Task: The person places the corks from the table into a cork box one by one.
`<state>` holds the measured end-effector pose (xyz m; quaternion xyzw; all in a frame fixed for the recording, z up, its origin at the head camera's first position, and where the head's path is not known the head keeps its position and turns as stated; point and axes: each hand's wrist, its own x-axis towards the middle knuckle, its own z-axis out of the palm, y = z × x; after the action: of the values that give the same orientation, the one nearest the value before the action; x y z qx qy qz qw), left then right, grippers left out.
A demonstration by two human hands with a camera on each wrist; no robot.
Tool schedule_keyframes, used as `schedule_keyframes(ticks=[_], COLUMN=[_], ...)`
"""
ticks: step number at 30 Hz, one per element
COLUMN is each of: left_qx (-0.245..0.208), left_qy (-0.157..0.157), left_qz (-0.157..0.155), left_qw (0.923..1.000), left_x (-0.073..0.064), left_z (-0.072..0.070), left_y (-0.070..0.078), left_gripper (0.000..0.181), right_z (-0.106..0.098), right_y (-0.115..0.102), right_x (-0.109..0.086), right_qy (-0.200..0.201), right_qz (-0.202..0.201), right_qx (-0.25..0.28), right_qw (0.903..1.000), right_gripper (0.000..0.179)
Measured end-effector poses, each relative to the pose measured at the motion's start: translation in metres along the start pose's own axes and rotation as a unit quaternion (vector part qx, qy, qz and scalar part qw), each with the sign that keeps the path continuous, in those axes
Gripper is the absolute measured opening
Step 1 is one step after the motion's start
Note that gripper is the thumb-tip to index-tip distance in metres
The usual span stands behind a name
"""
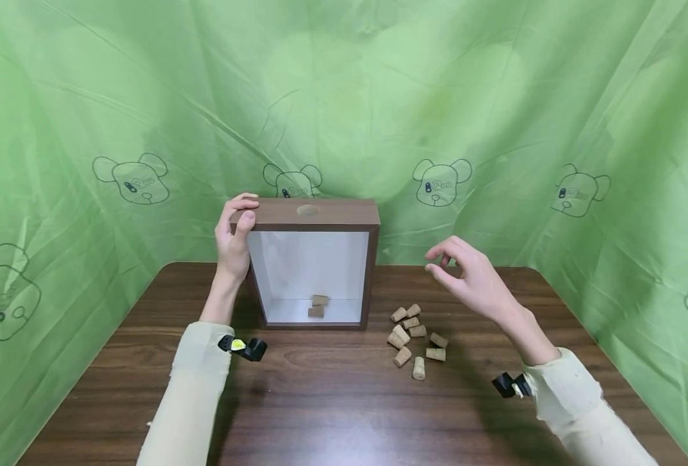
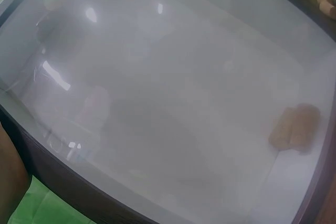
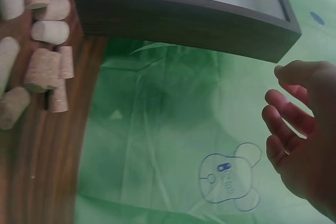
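Two corks lie inside the box, at the bottom behind its clear front; in the left wrist view they sit side by side and look to touch. About ten loose corks lie on the table, just to the right of the box, some in a tight cluster and a few a little apart. Going by that count, filling the box seems to be at an early stage, with most corks left outside.

The box stands upright near the back of the table, the green cloth behind it. The left hand grips its upper left corner, the thumb over the front edge and fingers across the top. A pale round patch marks the top face; whether it is a hole or a cover, I cannot tell.

The right hand is over the table, beyond the loose corks and well apart from the box. Its fingers are loosely bent, the thumb away from them, and neither the head nor the right wrist view shows anything held.
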<state>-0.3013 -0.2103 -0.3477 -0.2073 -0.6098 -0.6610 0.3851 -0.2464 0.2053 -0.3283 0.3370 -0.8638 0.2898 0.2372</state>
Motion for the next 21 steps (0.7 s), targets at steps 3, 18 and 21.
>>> schedule_keyframes(ticks=[3, 18, 21], left_qx=[0.004, -0.001, -0.003], left_qy=[0.000, 0.002, 0.000], left_qz=[-0.006, -0.003, -0.008], left_qw=[1.0000, 1.0000, 1.0000], left_x=[0.000, -0.002, -0.002], left_z=[0.000, -0.001, -0.001], left_y=[0.001, 0.002, 0.001], left_gripper=[0.036, 0.037, 0.036], right_z=[0.006, 0.038, 0.042], right_y=[0.007, 0.050, 0.058], right_x=[-0.007, -0.043, -0.051], right_qy=[-0.017, -0.120, -0.139], right_qz=[0.003, 0.035, 0.049], right_qx=[0.004, 0.034, 0.042], right_qw=[0.9998, 0.9916, 0.9882], right_gripper=[0.016, 0.016, 0.015])
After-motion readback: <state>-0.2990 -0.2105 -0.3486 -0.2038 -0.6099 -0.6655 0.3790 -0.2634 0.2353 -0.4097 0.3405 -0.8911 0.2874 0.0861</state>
